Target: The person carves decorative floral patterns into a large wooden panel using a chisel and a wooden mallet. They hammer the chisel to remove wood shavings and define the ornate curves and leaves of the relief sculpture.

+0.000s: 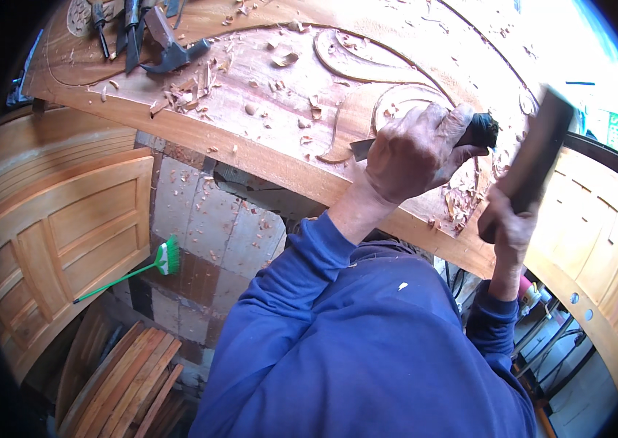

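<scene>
My left hand (415,150) is wrapped around a chisel (359,149); its metal blade points left over the carved wooden panel (243,124), and its dark, worn handle end sticks out on the right. Where the cutting edge meets the wood I cannot tell exactly. In my right hand (510,223) is a thick, bar-shaped wooden mallet (543,142), raised and tilted just right of the handle end, with a gap between them. Curved scroll lines are cut into the panel, and curled shavings (462,204) lie beside my left hand.
Chisels (132,33) and a small adze-like tool (170,55) lie at the panel's far left. Panelled wooden doors (68,255) stand at left, with another door (601,255) at right. A green broom (166,257) and stacked wood strips (123,379) are below, at left.
</scene>
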`<action>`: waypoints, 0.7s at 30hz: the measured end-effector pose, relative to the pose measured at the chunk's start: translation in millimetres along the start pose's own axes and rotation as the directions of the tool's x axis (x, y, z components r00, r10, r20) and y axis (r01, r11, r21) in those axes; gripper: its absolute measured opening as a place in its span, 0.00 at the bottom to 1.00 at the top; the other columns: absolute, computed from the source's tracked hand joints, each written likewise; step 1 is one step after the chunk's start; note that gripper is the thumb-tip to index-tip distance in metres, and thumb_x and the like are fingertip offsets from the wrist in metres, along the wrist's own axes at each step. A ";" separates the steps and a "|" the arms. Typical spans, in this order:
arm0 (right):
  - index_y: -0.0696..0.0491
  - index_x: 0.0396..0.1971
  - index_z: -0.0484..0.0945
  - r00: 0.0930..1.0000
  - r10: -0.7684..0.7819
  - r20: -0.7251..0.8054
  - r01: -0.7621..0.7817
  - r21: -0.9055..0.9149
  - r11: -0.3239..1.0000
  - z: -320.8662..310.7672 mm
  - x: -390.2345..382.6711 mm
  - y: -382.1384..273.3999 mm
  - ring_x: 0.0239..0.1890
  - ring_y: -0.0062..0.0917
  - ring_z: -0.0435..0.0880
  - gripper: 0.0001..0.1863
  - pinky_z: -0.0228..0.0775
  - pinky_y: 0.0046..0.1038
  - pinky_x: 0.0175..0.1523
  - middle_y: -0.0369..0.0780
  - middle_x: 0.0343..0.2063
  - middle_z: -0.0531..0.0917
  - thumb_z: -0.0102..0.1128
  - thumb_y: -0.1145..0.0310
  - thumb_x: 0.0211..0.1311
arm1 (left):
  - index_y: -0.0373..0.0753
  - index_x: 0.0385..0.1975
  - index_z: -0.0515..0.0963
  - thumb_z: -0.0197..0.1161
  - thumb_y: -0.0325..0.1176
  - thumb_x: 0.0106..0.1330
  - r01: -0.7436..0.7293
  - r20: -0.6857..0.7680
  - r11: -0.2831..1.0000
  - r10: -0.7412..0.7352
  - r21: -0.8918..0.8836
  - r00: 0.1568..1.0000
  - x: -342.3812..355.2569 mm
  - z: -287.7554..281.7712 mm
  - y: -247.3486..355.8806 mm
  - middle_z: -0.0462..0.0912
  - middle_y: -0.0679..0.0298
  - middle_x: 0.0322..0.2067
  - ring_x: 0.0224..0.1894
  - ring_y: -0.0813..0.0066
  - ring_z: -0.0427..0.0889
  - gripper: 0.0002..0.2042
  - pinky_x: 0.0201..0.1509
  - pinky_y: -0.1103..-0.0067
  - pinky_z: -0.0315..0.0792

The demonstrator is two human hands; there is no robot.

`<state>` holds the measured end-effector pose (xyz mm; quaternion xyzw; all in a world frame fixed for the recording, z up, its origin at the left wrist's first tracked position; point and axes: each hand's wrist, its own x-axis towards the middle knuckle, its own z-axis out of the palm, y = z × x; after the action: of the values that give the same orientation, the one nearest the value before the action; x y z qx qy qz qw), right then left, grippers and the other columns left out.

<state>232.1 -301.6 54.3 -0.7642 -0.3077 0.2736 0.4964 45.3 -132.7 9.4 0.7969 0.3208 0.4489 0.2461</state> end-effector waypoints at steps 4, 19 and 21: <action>0.51 0.76 0.62 0.983 0.010 0.184 -0.025 0.078 0.997 20.3 -5.2 -4.0 0.48 0.22 0.83 0.44 0.78 0.26 0.56 0.40 0.50 0.83 0.69 0.83 0.60 | 0.41 0.57 0.83 0.74 0.53 0.63 0.004 -0.009 1.000 -0.004 -0.010 1.000 -0.3 -2.3 -3.5 0.87 0.55 0.37 0.32 0.59 0.88 0.28 0.33 0.69 0.83; 0.49 0.77 0.61 0.997 0.008 0.082 -0.021 0.156 0.988 24.1 3.6 -7.2 0.42 0.19 0.82 0.47 0.79 0.25 0.49 0.38 0.49 0.83 0.69 0.86 0.57 | 0.39 0.54 0.84 0.74 0.52 0.63 0.031 0.043 0.999 -0.031 -0.015 0.999 0.3 -11.2 -0.7 0.88 0.55 0.40 0.37 0.59 0.90 0.26 0.37 0.71 0.84; 0.46 0.81 0.54 0.981 0.060 0.185 -0.062 0.003 0.998 26.6 -10.2 -3.2 0.41 0.16 0.80 0.53 0.78 0.23 0.46 0.37 0.52 0.82 0.69 0.87 0.58 | 0.40 0.54 0.84 0.74 0.52 0.63 0.057 0.079 0.998 -0.054 -0.034 0.995 -1.6 -11.4 -3.6 0.88 0.56 0.40 0.38 0.60 0.90 0.26 0.36 0.71 0.84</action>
<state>205.4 -292.4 48.9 -0.7422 -0.3278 0.3600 0.4605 33.6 -130.3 11.5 0.8000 0.3249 0.4159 0.2854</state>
